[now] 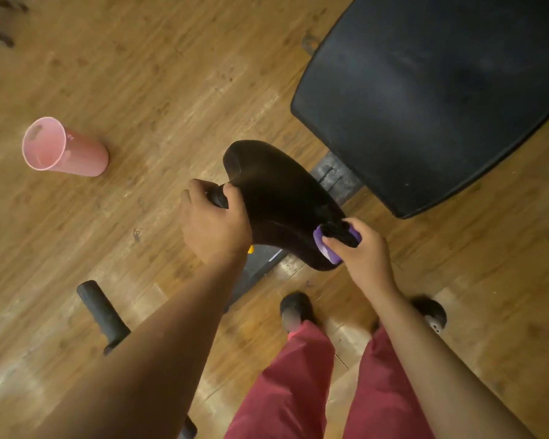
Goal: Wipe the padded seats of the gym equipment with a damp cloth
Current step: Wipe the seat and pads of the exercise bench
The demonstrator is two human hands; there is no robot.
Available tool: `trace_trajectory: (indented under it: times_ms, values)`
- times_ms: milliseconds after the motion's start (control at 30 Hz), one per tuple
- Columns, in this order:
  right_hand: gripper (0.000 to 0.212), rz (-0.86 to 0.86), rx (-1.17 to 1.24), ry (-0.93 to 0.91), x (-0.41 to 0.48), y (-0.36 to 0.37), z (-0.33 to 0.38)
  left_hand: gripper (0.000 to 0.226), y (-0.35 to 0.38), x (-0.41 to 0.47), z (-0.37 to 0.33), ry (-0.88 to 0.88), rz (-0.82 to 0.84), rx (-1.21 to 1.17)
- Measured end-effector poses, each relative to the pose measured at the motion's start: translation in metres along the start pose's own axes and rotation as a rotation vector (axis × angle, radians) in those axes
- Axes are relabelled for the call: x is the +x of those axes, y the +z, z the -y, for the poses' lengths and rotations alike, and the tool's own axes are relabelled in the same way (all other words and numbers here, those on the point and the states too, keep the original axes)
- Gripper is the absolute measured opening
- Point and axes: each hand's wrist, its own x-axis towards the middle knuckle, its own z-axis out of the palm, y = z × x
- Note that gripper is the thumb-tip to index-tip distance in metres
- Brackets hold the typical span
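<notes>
**Cloth pressed to the small seat's near corner**

The right hand (365, 251) grips a purple cloth (325, 247), bunched with something dark, against the near right edge of the small black seat (276, 198). The left hand (214, 223), well apart from it, is curled round a black knob (219, 196) at the seat's left edge. A larger black pad (425, 99) lies just beyond. A pink cup (64, 148) stands on the wooden floor (171, 74) to the left. Red trousers (286, 391) and dark shoes (295, 308) show below.
</notes>
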Motion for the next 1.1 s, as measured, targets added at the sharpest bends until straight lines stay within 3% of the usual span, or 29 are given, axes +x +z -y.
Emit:
trace_trajectory:
  times_ms: [233, 533, 800, 967, 1100]
  values:
    - [0.017, 0.009, -0.012, 0.224, 0.026, -0.03, -0.061, 0.023, 0.003, -0.002, 0.0, 0.006, -0.043, 0.012]
    - [0.013, 0.151, 0.099, 0.036, 0.021, -0.018, -0.021, 0.023, 0.005, -0.005, 0.0, 0.022, -0.089, 0.015]
    - [0.013, 0.1, -0.085, 0.14, 0.078, -0.026, -0.061, 0.03, 0.006, -0.003, 0.004, 0.059, -0.092, 0.009]
    - [0.016, 0.059, 0.03, 0.19, 0.057, -0.029, -0.062, 0.031, 0.006, -0.003, 0.005, 0.066, -0.092, 0.014]
    - [0.017, 0.166, 0.088, 0.092, 0.03, -0.03, -0.037, 0.029, 0.006, -0.003, 0.004, 0.068, -0.089, 0.012]
